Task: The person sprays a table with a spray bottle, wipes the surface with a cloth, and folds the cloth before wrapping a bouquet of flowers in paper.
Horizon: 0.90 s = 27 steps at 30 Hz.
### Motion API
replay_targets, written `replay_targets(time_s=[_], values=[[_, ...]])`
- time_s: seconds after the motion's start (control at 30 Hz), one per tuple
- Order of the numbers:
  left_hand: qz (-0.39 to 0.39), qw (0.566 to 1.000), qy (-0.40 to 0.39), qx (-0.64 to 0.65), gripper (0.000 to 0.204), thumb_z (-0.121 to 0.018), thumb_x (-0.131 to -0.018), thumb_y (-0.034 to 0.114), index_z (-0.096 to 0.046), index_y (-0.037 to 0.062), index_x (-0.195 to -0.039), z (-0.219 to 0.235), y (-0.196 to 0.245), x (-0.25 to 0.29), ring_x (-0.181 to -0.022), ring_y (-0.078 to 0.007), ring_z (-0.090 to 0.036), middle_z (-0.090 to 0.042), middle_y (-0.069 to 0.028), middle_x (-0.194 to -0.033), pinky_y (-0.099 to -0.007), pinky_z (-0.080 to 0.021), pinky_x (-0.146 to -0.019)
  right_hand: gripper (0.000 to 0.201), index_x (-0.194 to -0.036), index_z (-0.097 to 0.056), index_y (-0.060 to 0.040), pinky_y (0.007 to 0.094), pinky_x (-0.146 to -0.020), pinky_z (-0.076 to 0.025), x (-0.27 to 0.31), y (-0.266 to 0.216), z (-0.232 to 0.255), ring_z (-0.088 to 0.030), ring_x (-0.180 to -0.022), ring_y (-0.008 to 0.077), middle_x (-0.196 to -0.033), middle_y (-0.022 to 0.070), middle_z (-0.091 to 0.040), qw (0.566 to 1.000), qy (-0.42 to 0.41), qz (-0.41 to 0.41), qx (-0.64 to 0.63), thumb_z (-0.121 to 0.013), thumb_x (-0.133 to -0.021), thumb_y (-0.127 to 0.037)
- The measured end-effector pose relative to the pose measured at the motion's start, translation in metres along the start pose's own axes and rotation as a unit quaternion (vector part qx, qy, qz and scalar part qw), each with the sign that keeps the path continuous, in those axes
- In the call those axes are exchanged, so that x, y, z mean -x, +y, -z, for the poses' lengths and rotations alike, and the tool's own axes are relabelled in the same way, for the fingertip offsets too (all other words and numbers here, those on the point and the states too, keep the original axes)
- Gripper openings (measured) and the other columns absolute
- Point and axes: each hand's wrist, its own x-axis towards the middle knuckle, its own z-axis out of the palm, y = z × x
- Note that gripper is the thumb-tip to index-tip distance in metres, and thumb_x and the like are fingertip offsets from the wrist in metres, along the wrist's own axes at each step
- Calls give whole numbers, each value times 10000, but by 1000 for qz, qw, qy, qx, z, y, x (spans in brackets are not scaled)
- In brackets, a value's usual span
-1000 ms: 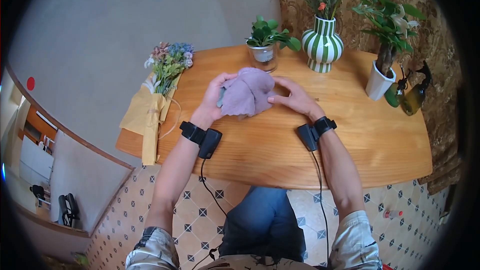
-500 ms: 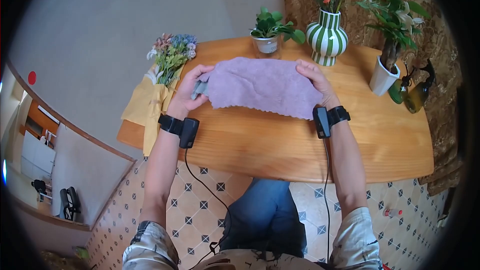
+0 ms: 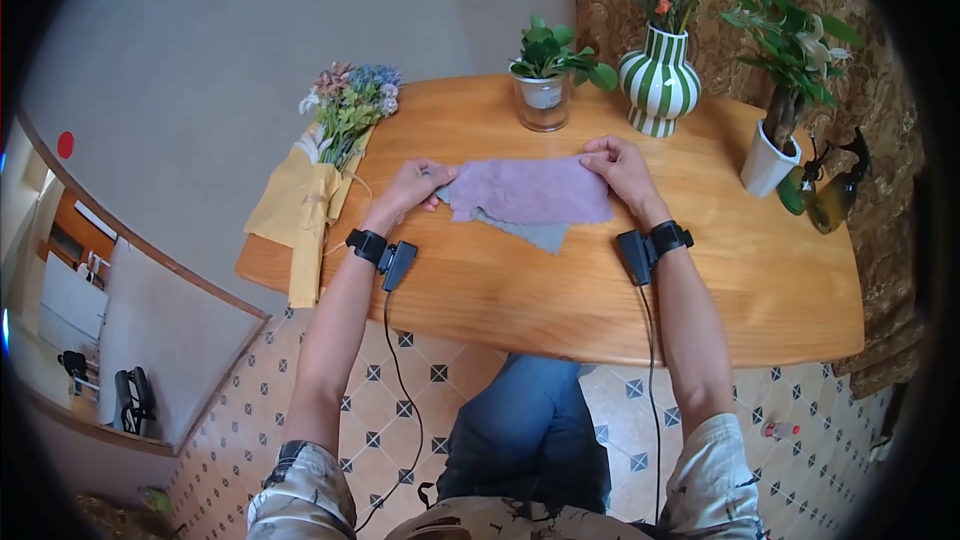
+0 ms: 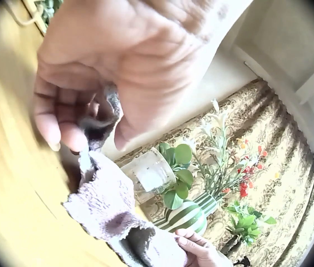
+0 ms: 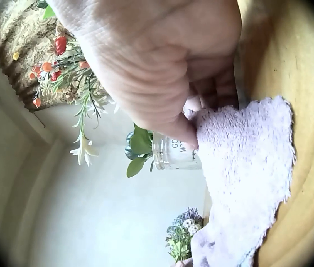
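Note:
A purple cloth (image 3: 530, 190) with a grey-blue underside (image 3: 540, 236) is spread low over the wooden table (image 3: 480, 310), its grey-blue part showing below the purple edge. My left hand (image 3: 415, 185) pinches its left end, where the left wrist view shows the grey cloth bunched between thumb and fingers. At the opposite end, my right hand (image 3: 622, 175) pinches the upper right corner. The purple fabric (image 5: 246, 161) hangs from the thumb and fingers in the right wrist view, with its scalloped edge close to the tabletop.
Behind the cloth stand a potted plant in a glass (image 3: 542, 100) and a green-striped vase (image 3: 660, 90) with flowers. A white planter (image 3: 768, 160) and spray bottles (image 3: 835, 195) are at the right. A paper-wrapped bouquet (image 3: 315, 210) lies at the left edge.
The cloth has gone from bunched up to stretched wide between both hands, then down toward the table. My hands moved apart, and the grey-blue underside now shows along the front.

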Motion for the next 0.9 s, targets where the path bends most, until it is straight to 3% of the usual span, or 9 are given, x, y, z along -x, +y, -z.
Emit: replay_targets(time_s=[0.13,0.2,0.53,0.63,0.7,0.73,0.8,0.83,0.9], values=[[-8,1000,16,-20,243,-639,-905,231,-641,-13,-904,7,-22,-16,-507,-57,-521,-599,-20,-667,-198,-415,-436,167,-942,-635,-3,228,-553,-436,-6,12,4,-543,-645,78,-740,4,-602,998,23,43,38,-690,-803,-79],[-18,997,78,7,262,-631,-912,246,-635,-13,-874,7,-29,-21,-482,-54,-512,-587,-12,-633,-202,-399,-419,157,-939,-634,2,234,-562,-453,-6,12,3,-553,-647,84,-743,18,-610,996,45,60,51,-683,-805,-63],[-10,985,169,-38,293,-633,-899,264,-649,-29,-902,1,-29,-26,-425,-73,-499,-557,-18,-566,-216,-402,-392,137,-951,-635,15,253,-554,-479,1,0,5,-578,-645,103,-754,46,-629,993,71,41,81,-638,-822,-32],[-1,976,210,-48,326,-673,-867,292,-636,-26,-934,1,-29,-25,-497,-133,-561,-603,-59,-629,-259,-454,-460,136,-949,-637,18,262,-574,-490,-1,3,9,-593,-656,120,-766,59,-638,990,98,29,94,-631,-824,-35],[-178,896,319,-251,392,-715,-817,309,-619,-23,-1002,5,-42,-30,-651,-225,-622,-635,-117,-729,-330,-500,-596,152,-946,-642,13,277,-603,-495,-2,7,11,-605,-668,142,-773,69,-646,991,110,12,76,-651,-816,-66],[-178,896,320,-251,392,-715,-817,309,-619,-23,-1002,4,-29,-21,-651,-225,-622,-635,-117,-729,-330,-500,-596,152,-946,-642,13,277,-603,-495,-4,10,12,-605,-668,142,-773,69,-646,991,109,12,76,-651,-816,-66],[-112,944,203,-235,479,-741,-775,307,-586,-25,-1083,-5,7,6,-805,-290,-628,-636,-156,-825,-377,-494,-731,182,-946,-647,6,289,-618,-494,-5,14,12,-611,-674,150,-769,72,-648,984,118,47,123,-671,-811,-114],[-112,944,204,-235,479,-741,-775,307,-586,-25,-1083,-7,5,5,-805,-290,-628,-636,-156,-825,-377,-494,-731,182,-946,-647,6,289,-618,-494,-4,11,11,-611,-674,150,-769,72,-648,984,117,47,123,-671,-811,-114],[-61,959,56,-272,508,-766,-744,279,-578,-15,-1113,-11,0,2,-801,-281,-627,-628,-144,-816,-377,-494,-738,177,-951,-629,9,246,-576,-477,-2,6,10,-580,-661,98,-767,40,-619,983,103,50,144,-689,-824,-99]])
